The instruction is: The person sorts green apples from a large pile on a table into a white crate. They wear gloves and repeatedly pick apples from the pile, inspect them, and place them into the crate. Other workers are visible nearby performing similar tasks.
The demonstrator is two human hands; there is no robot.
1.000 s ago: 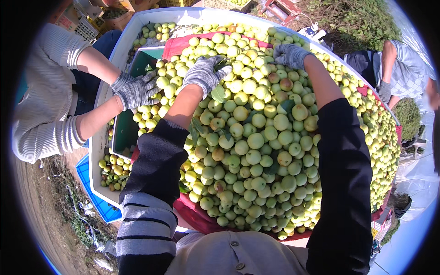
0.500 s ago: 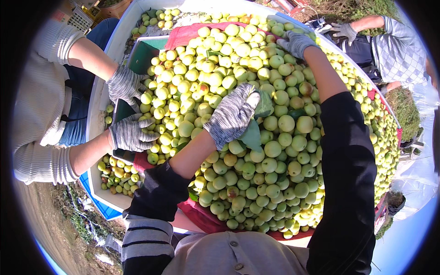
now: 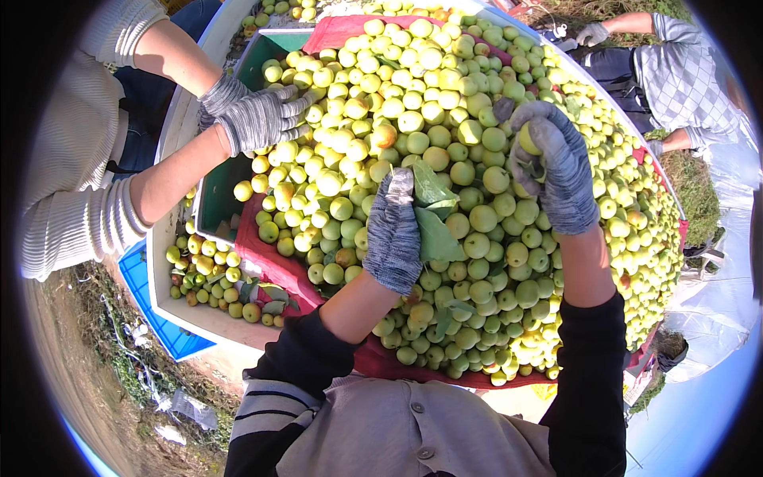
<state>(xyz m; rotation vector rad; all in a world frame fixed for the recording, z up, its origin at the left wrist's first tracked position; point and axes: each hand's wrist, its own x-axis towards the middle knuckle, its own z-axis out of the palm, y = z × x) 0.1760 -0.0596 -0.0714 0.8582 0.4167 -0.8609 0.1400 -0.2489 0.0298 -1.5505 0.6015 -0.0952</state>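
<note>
Head view, clock read from mid-picture. Left hand (image 3: pixel 395 234) close to centre, gloved in grey knit; thumb and fingers pinched together on a few broad green leaves (image 3: pixel 435 226), which spread toward 2 o'clock of it. Right hand (image 3: pixel 556 167) out at 2 o'clock, same kind of glove, fingers curled round one pale green fruit (image 3: pixel 531 139), above the heap of fruit (image 3: pixel 477 270) that fills the middle and runs to 3.

Handling, by judgement: fruit light, firm, smooth-skinned, apt to roll or slip; probably bruises if squeezed or dropped. Best hold: round the fullest part with several fingertips, stem end left free. Heap looks loose; lifting one may set neighbours rolling. Leaves thin and limp, likely to tear; pinch near the stalk.

At 10–11, a co-worker's gloved hands (image 3: pixel 258 119), near one another, the nearer one's fingers somewhat spread at the fruit; farther one's fingers partly hidden, cannot tell. Green crate (image 3: pixel 213 203) at 10, red cloth (image 3: pixel 274 262) between 8 and 9, white bin (image 3: pixel 159 274) edging round at 9.
</note>
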